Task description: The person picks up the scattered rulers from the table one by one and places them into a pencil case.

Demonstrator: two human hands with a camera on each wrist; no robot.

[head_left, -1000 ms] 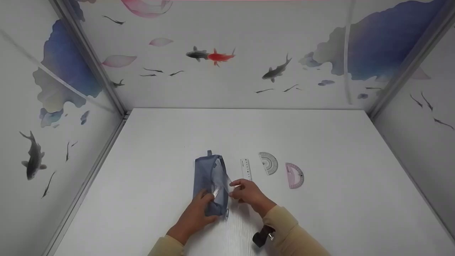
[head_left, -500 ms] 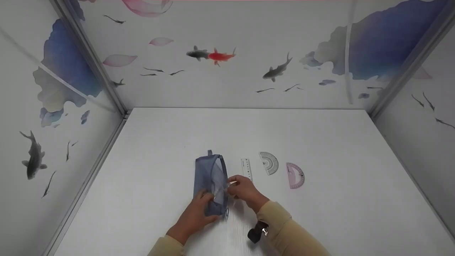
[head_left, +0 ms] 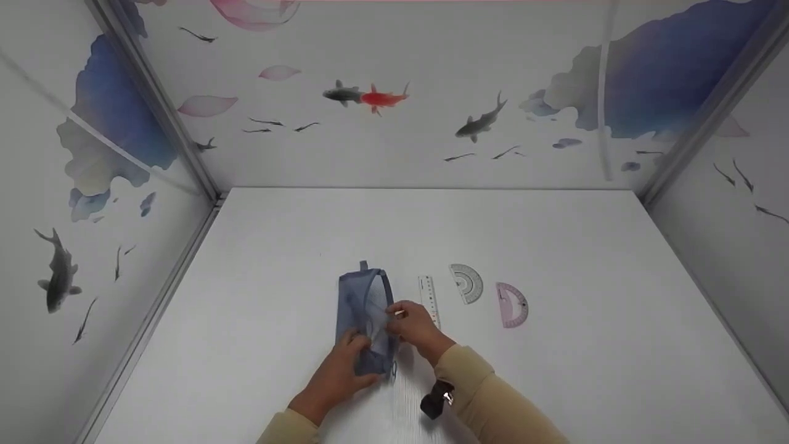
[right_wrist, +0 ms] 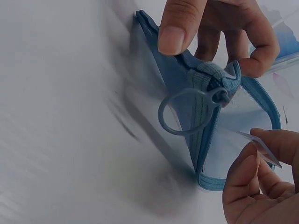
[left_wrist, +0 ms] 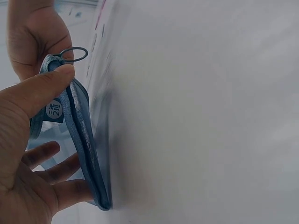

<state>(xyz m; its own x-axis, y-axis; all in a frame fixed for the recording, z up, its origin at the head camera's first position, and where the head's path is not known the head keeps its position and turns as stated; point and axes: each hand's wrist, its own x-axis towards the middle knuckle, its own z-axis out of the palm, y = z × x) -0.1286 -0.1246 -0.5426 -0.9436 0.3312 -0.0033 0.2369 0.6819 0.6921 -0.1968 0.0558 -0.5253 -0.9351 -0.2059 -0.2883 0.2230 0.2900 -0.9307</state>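
A blue mesh pencil case [head_left: 352, 299] lies on the table with its zipped mouth gaping toward the right. My left hand [head_left: 336, 370] grips its near end; in the left wrist view the thumb presses the zip end and the fingers spread along the other side. At the mouth, my right hand [head_left: 418, 327] pinches a clear, flat plastic piece with a pointed corner [right_wrist: 265, 150] between thumb and forefinger. Part of that piece reaches inside the case. A blue ring pull [right_wrist: 161, 114] hangs from the zip.
Right of the case lie a short clear ruler [head_left: 427, 293], a clear protractor [head_left: 474, 285] and a pink protractor [head_left: 523, 303]. The right hand overlaps the ruler's near end closely. White panels with painted fish [head_left: 382, 98] wall the white table [head_left: 277, 228] at the back and sides.
My right hand has moved left, from beside the pencil case to its mouth, carrying the clear plastic piece partly inside. The left hand and the case have stayed in place.
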